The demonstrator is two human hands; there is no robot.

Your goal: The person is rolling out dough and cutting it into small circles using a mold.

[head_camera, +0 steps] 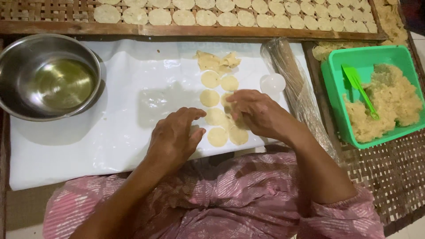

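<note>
Both forearms reach forward from the bottom of the view, bare from the pink patterned sleeves down to the wrists. The left hand (pixel 175 135) lies palm down, knuckles up, with its wrist nearly straight. Its fingers are loosely curled and point forward and to the right, the thumb set apart below them. The right hand (pixel 256 113) comes in from the right side, its forearm slanting up and to the left and the elbow bent near the body. This hand is also palm down, bent a little at the wrist, fingers drawn together and pointing left toward the other hand. The two hands sit close, fingertips almost meeting.
</note>
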